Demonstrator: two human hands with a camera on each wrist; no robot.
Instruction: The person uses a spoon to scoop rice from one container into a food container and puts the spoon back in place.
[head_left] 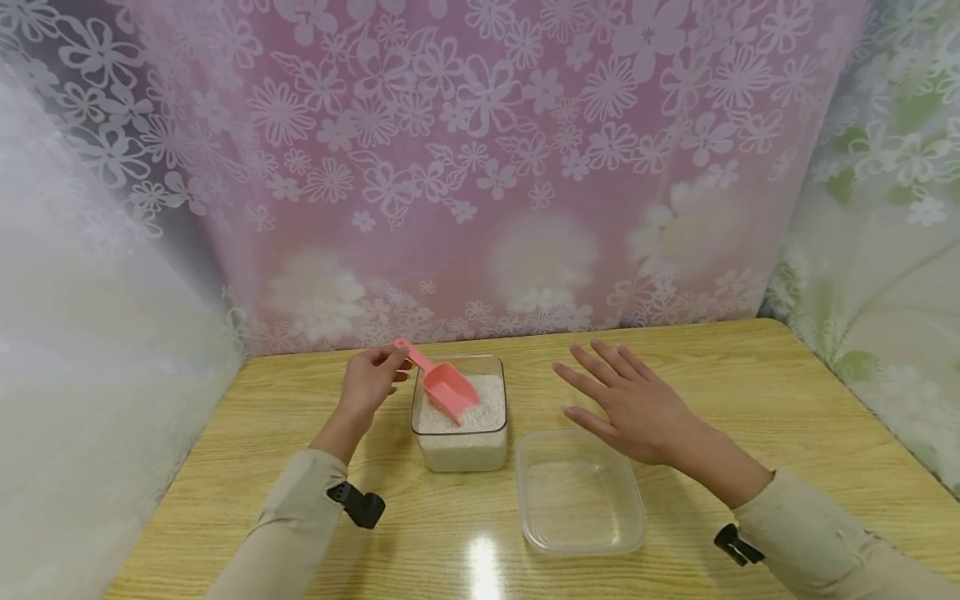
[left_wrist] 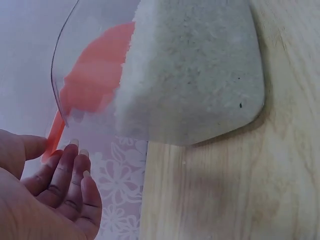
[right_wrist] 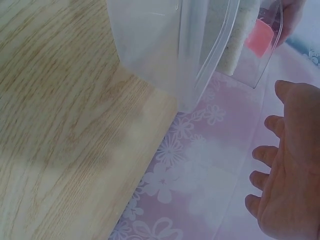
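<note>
In the head view my left hand (head_left: 370,381) pinches the handle of a pink scoop (head_left: 450,388) between thumb and fingers. The scoop leans over the left rim of a clear square container (head_left: 461,454), its blade resting on the white rice (head_left: 491,402) inside. The left wrist view shows the scoop (left_wrist: 95,75) through the container's clear wall. My right hand (head_left: 637,408) hovers with its fingers spread, holding nothing, beyond and to the right of a second clear plastic container (head_left: 581,508). That container stands to the right of the rice and holds nothing visible.
Both containers stand on a wood-grain table (head_left: 420,542). A pink flowered curtain (head_left: 525,208) hangs behind the table's far edge (head_left: 675,327). Pale patterned cloth (head_left: 892,275) hangs along the right side.
</note>
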